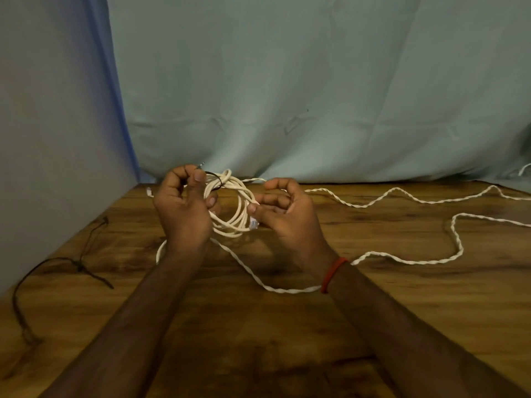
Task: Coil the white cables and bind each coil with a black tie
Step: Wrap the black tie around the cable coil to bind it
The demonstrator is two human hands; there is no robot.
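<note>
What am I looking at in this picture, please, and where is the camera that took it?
There is no machine here: a person works with bare hands, and the single picture comes from a camera worn on the head, looking forward and down. That is why the two forearms reach in from the bottom edge. The left hand holds a coil of white cable over the table and pinches a black tie looped round the coil's top. The right hand, with a red band on its wrist, has its thumb against the coil's right side; whether it grips is unclear. Loose twisted cable trails across the table to the right, and spare black ties lie at the left. A cloth hangs behind.
</note>
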